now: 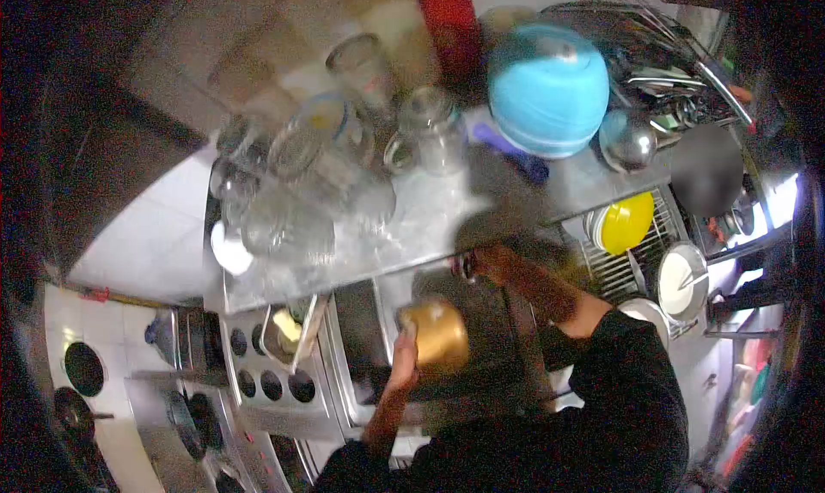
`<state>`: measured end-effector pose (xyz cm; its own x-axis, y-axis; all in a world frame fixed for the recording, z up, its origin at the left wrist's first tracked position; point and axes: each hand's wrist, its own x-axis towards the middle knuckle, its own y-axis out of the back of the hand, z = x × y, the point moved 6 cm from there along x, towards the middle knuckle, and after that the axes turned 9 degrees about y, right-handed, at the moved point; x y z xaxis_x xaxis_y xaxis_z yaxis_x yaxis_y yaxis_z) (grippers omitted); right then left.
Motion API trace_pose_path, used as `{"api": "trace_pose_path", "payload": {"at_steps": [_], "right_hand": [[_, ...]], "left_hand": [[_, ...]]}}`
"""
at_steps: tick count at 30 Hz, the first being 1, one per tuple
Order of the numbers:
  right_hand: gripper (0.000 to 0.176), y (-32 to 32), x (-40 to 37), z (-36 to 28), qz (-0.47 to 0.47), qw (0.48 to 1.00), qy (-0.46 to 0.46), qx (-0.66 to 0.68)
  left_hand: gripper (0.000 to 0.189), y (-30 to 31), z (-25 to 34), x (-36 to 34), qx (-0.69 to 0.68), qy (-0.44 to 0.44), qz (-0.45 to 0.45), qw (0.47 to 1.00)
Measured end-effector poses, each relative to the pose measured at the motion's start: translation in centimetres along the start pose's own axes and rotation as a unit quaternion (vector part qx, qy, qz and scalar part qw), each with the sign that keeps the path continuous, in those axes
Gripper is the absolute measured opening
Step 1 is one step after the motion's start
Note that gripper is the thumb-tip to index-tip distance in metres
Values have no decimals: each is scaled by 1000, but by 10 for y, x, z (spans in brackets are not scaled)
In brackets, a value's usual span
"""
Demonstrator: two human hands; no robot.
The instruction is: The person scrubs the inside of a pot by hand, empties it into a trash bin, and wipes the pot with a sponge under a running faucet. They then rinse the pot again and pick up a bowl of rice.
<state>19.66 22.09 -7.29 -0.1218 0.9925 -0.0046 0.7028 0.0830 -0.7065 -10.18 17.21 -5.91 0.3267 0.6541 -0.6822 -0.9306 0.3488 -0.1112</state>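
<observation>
My left hand (406,355) is closed on the left side of a gold-coloured metal pot (443,336), held over the dark sink basin (361,321). Thumb and fingers grip the pot near its edge. At the back edge of the sink, my right hand (485,265) is closed around a small shiny thing (465,267), which is blurred and mostly hidden; I cannot tell what it is. Behind both hands runs a steel counter (421,226) crowded with upturned glass jars (436,140).
A large light-blue bowl (550,89) and a steel bowl (627,140) stand upside down at the back right. Yellow dishes (627,224) sit on a wire rack (657,252) beside a white bowl (683,280). A steel panel with round holes (271,385) lies left of the sink.
</observation>
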Motion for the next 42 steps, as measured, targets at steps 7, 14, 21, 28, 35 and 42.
{"api": "trace_pose_path", "payload": {"at_steps": [7, 14, 21, 28, 35, 42], "right_hand": [[68, -64, 14, -16, -36, 994, 67, 83], [73, -64, 29, 11, 3, 991, 28, -131], [43, -69, 16, 14, -80, 985, 19, -151], [18, -51, 38, 28, -204, 903, 69, -372], [13, -45, 35, 15, -50, 934, 14, -352], [12, -61, 33, 44, -95, 975, -157, -122]], "left_hand": [[45, -35, 3, 85, 216, 23, 78, 973], [24, -55, 46, 94, 213, -160, 58, 962], [24, -49, 36, 111, 270, -188, 50, 943], [21, -65, 32, 92, -292, -17, -119, 949], [12, -37, 39, 83, 40, -41, 2, 998], [20, -33, 32, 100, -22, -79, -44, 996]]}}
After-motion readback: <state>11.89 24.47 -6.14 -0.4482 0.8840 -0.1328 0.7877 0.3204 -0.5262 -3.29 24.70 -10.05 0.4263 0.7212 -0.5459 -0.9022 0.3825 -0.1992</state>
